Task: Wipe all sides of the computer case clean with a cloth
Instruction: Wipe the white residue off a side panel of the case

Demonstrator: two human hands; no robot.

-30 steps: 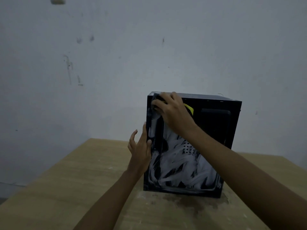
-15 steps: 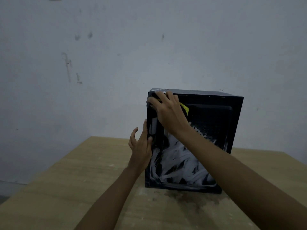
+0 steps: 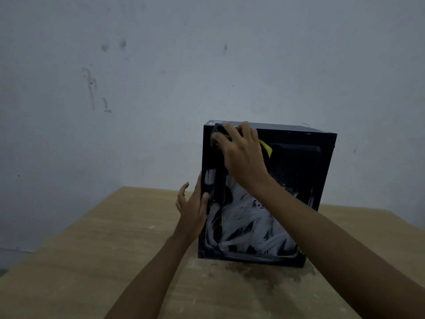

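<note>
A black computer case (image 3: 296,166) stands upright on a wooden table (image 3: 96,245), its near panel smeared with white streaks low down. My right hand (image 3: 241,155) presses a cloth (image 3: 266,147) flat against the panel's upper left corner; only a yellow corner and a dark edge of the cloth show past my fingers. My left hand (image 3: 192,210) rests with fingers spread against the case's left edge at mid height, thumb on the front, holding it steady.
A dark wet patch (image 3: 259,275) marks the tabletop in front of the case. A stained pale wall (image 3: 161,77) rises close behind the table. The table's left edge runs diagonally toward the lower left corner of the view.
My right hand with the cloth has slid a little upward toward the top left corner of the panel. My left hand has stayed on the case's left edge.
</note>
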